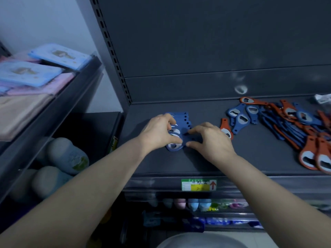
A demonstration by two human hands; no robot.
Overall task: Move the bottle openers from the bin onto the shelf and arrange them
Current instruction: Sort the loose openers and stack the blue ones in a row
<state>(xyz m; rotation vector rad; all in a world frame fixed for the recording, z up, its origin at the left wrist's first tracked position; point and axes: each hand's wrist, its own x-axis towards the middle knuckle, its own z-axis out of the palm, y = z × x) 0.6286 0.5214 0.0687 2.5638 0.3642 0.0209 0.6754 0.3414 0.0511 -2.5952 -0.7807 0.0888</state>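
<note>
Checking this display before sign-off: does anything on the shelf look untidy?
Yes. The pile of blue and orange bottle openers on the right of the dark grey shelf lies jumbled, overlapping at all angles, unlike the neat row of blue bottle openers that the left hand and right hand pinch.

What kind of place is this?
Probably a shop. A dark metal shelf carries a price label on its front edge, a pile of bottle openers lies on it, and the left hand and right hand grip a row of blue openers.
</note>
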